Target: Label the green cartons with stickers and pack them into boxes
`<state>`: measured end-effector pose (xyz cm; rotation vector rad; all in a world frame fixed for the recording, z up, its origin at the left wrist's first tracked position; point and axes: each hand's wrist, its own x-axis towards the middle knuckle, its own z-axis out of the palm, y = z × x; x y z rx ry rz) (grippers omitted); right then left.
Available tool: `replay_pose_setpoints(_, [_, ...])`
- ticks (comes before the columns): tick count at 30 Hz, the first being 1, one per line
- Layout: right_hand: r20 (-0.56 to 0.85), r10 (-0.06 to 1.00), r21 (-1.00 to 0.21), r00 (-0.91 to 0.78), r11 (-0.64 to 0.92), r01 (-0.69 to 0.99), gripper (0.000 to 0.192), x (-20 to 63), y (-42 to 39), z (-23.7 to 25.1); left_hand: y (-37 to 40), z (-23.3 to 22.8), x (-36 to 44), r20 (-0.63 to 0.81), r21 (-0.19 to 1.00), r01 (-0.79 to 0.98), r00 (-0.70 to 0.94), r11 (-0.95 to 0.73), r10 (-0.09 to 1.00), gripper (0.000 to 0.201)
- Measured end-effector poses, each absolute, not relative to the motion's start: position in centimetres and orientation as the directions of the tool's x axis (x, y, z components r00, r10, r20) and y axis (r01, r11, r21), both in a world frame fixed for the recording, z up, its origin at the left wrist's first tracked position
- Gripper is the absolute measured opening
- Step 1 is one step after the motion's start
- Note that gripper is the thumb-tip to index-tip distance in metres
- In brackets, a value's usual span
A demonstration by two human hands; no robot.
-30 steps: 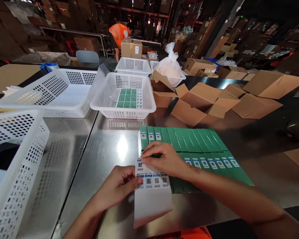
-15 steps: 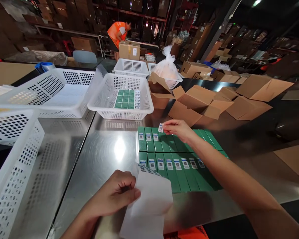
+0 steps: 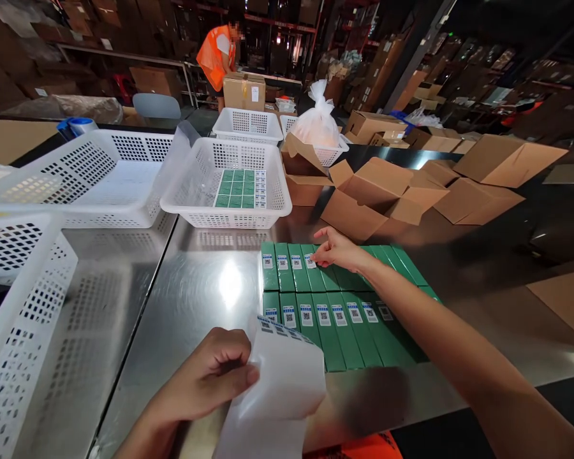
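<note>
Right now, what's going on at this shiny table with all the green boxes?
A person is putting small code stickers on green boxes laid in two rows on a metal table. The right hand presses a sticker onto the fourth box of the far row; the three boxes left of it carry stickers. The left hand holds the sticker sheet at the near edge. A white basket behind holds more labelled green boxes. Another person in an orange vest works in the background.

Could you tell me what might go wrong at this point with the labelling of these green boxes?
The right hand presses a sticker onto the fourth green box of the far row; a skewed press could leave it crooked. The label sheet curls in the left hand, so the remaining stickers might crease. The boxes lie edge to edge, so a push may shift neighbours.
</note>
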<state>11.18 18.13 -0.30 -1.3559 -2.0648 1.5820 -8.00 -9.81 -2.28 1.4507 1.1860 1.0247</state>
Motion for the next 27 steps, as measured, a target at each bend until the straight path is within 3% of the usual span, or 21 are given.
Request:
replay_pose_setpoints(7, [-0.145,0.855,-0.803,-0.498,0.193,0.564,0.058,11.5,16.7,1.1,-9.5,-1.8,-8.0,0.157,0.966,0.190,0.103,-0.175,0.982,0.032])
replay_pose_setpoints(9, [-0.136,0.775,-0.899,-0.617,0.166,0.405,0.053,12.0,14.0,1.7,-9.4,-1.5,-7.9,0.186,0.961,0.189,0.105,-0.203,0.977,0.027])
replay_pose_setpoints(11, [-0.155,0.588,-0.979,-0.794,0.016,0.203,0.059,12.6,10.6,2.2,-9.4,-1.3,-7.8,0.199,0.954,0.207,0.100,-0.216,0.975,0.024])
replay_pose_setpoints(13, [-0.166,0.456,-0.985,-0.874,-0.124,0.122,0.065,13.2,7.7,2.5,-9.3,-1.3,-7.7,0.204,0.943,0.255,0.067,-0.214,0.977,0.023])
replay_pose_setpoints(14, [-0.174,0.455,-0.982,-0.873,-0.148,0.118,0.063,13.4,6.6,2.6,-9.3,-1.3,-7.6,0.196,0.936,0.289,0.045,-0.201,0.980,0.025])
replay_pose_setpoints(17, [-0.156,0.588,-0.987,-0.793,-0.124,0.103,0.041,14.0,4.9,2.1,-9.3,-1.7,-7.3,0.155,0.912,0.383,0.014,-0.148,0.988,0.028])
replay_pose_setpoints(20, [-0.125,0.683,-0.991,-0.720,-0.052,0.122,0.026,14.6,4.9,1.5,-9.2,-1.9,-6.5,0.135,0.943,0.318,-0.082,-0.103,0.987,0.017])
replay_pose_setpoints(23, [-0.104,0.707,-0.985,-0.700,0.027,0.173,0.028,15.6,5.1,1.4,-8.7,-1.6,-5.0,0.038,0.993,0.116,-0.284,-0.005,0.958,0.060])
replay_pose_setpoints(27, [-0.072,0.695,-0.982,-0.715,0.078,0.174,0.025,17.0,5.2,2.0,-6.9,0.0,-2.6,-0.179,0.978,0.053,-0.294,0.203,0.939,0.041])
